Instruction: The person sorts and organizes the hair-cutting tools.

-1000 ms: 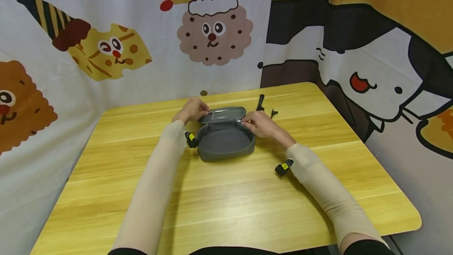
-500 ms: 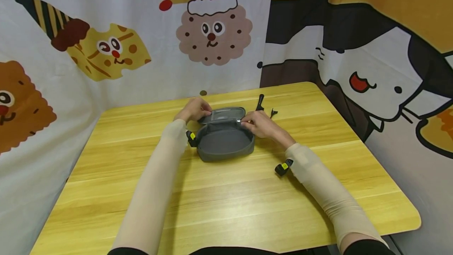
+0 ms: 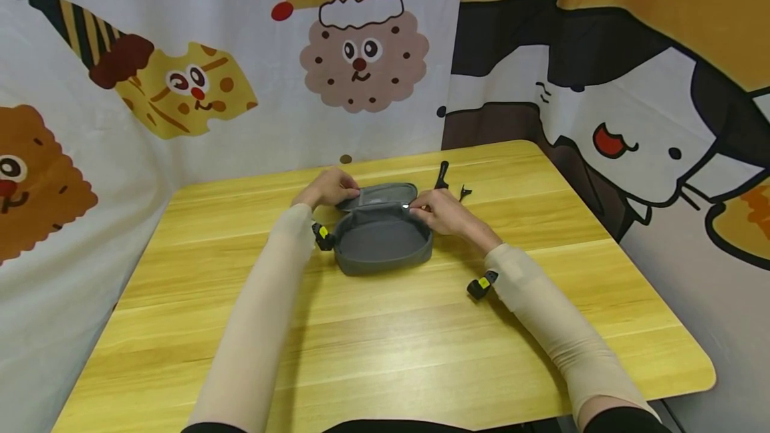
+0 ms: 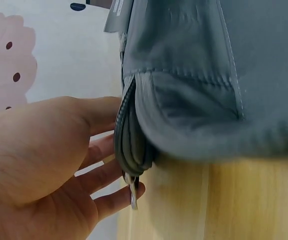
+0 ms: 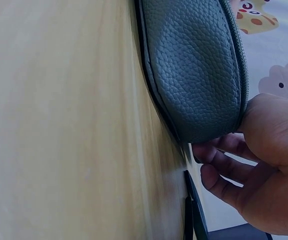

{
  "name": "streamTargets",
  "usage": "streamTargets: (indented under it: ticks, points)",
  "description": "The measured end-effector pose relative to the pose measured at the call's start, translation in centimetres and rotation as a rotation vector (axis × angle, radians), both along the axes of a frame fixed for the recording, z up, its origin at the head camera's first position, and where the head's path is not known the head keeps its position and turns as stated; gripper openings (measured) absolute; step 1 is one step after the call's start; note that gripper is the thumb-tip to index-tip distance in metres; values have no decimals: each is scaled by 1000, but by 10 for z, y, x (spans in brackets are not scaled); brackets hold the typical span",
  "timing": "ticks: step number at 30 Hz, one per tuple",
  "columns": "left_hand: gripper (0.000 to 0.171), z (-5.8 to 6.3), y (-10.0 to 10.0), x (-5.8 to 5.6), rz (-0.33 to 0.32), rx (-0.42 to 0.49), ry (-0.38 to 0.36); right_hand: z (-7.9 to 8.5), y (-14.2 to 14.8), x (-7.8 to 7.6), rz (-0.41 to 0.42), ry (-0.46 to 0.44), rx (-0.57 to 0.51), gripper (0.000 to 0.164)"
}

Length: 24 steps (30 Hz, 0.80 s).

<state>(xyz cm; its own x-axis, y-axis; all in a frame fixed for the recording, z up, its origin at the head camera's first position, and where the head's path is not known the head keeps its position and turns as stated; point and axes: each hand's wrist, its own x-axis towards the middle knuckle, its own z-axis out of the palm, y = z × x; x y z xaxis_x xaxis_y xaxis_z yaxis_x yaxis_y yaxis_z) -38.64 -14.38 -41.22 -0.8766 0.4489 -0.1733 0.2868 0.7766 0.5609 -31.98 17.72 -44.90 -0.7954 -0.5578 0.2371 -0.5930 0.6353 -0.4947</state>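
A grey zippered pouch [image 3: 385, 262] lies unzipped on the table, its lid [image 3: 388, 192] folded back toward the curtain. The inside shows a bare grey lining. My left hand [image 3: 327, 187] grips the left end of the lid; in the left wrist view, the thumb and fingers wrap the zipped edge, and a metal zipper pull [image 4: 133, 192] hangs by a fingertip. At the back right corner, my right hand [image 3: 448, 211] pinches the pouch near the hinge. The right wrist view shows its thumb at the zipper edge of the pebbled side [image 5: 196, 75], with fingers curled behind.
Beyond the right hand lie a black handled object [image 3: 442, 174] and a smaller black piece [image 3: 466, 192], near the table's back edge. A printed curtain [image 3: 271, 132] hangs right behind the wooden table [image 3: 385, 346].
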Motion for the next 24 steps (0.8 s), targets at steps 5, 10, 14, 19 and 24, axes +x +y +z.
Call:
streamTargets:
  ticks: [5,10,14,19,24]
  points:
    - [35,0,-7,0,-37,-12,11,0,0,0,-1,-2,-1,20]
    - [37,4,-14,3,-45,-24,-7,-1,1,-1,-7,-5,-2,21]
    - [38,6,-20,4,-42,-42,-24,-1,1,-1,-9,-8,0,21]
    - [39,7,-27,3,-43,-68,-39,-1,1,-1,-14,-18,2,21]
    - [42,7,-32,4,-38,-82,-65,-1,1,0,-14,-24,0,22]
